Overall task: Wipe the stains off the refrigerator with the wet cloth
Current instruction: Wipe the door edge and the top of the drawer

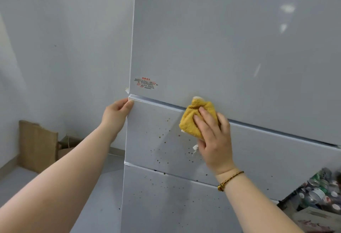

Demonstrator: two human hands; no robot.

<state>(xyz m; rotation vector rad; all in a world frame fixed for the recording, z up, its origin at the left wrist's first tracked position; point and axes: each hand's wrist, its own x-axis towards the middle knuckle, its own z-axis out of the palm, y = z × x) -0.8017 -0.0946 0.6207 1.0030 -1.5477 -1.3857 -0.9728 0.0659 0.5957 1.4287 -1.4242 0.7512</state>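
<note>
Cloth: yellow, bunched, lying against the refrigerator front, across the seam between the upper door and the middle drawer panel (a small white tag shows at its lower edge).
Right hand: laid over the cloth and pressing it to the panel; fingers straight and slightly apart, thumb alongside the cloth's lower edge.
Stains: small brown specks scattered over the middle panel, left of and below the cloth, with more on the lowest panel.
Left hand: grips the refrigerator's left edge at the middle panel's top corner; thumb on the front, fingers curled round the side.
Sticker: red and dark print, low on the upper door's left corner.
Bracelet: braided cord, on the right wrist.
Cardboard: flattened, leaning against the wall at left.
Cans: a heap at lower right, just beside the refrigerator.
</note>
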